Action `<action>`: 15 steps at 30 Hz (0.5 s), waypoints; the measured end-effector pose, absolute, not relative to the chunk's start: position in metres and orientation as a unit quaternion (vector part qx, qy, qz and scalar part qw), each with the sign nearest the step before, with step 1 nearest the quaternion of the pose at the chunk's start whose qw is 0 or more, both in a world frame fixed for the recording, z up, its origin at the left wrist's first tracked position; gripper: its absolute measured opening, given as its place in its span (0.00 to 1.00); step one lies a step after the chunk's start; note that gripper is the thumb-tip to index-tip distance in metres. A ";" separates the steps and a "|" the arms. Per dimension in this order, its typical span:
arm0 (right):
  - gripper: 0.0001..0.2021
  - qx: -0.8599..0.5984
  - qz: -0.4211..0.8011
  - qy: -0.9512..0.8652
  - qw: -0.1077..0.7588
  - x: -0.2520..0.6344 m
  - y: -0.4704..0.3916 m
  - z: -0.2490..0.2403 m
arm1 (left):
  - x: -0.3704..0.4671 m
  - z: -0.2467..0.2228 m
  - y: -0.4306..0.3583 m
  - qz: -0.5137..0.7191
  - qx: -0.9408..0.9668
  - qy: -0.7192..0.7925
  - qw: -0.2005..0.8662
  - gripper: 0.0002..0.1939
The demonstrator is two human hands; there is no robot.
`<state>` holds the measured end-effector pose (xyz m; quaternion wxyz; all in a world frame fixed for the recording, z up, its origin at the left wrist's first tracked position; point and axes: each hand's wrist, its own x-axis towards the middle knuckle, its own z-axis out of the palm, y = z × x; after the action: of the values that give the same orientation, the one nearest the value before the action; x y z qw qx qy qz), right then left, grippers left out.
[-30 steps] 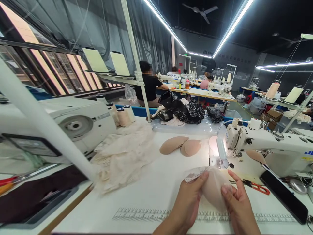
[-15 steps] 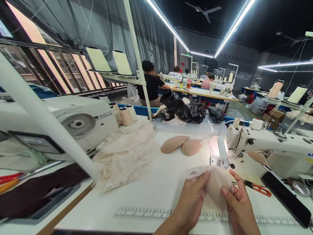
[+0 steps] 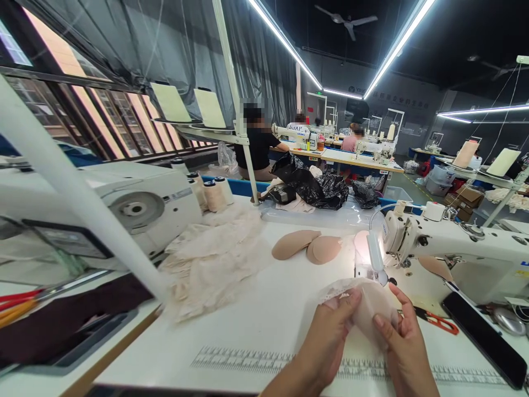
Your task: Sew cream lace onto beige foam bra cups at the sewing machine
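Beige cloth (image 3: 374, 311): my L grip (image 3: 330, 331) & R grip (image 3: 407, 336) pinch it nr m/c (image 3: 475, 240); amt sewn unclear; tan pads (image 3: 295, 244) lie far.

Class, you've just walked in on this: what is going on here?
The left hand and right hand hold a pale, lace-edged fabric piece between them, just in front of the lit sewing machine. Beige pads lie on the white table, with loose cream fabric to their left and orange-handled snips beside the right hand.
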<state>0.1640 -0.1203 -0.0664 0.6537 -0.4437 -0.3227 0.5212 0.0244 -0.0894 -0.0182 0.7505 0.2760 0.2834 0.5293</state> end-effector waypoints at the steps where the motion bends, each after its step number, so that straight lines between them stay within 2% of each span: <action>1: 0.48 -0.443 0.521 -0.321 0.655 0.164 -0.120 -0.066 | 0.025 -0.018 -0.089 0.525 0.275 0.279 0.756 0.24; 10: 0.49 -0.439 0.522 -0.293 0.670 0.158 -0.120 -0.057 | 0.028 -0.010 -0.086 0.482 0.278 0.264 0.788 0.24; 15: 0.51 -0.434 0.538 -0.349 0.632 0.167 -0.125 -0.070 | 0.020 0.002 -0.076 0.478 0.281 0.290 0.780 0.23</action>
<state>0.1669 -0.1247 -0.0704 0.6323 -0.4344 -0.3486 0.5385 0.0203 -0.0764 0.0015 0.7797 0.2813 0.2900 0.4784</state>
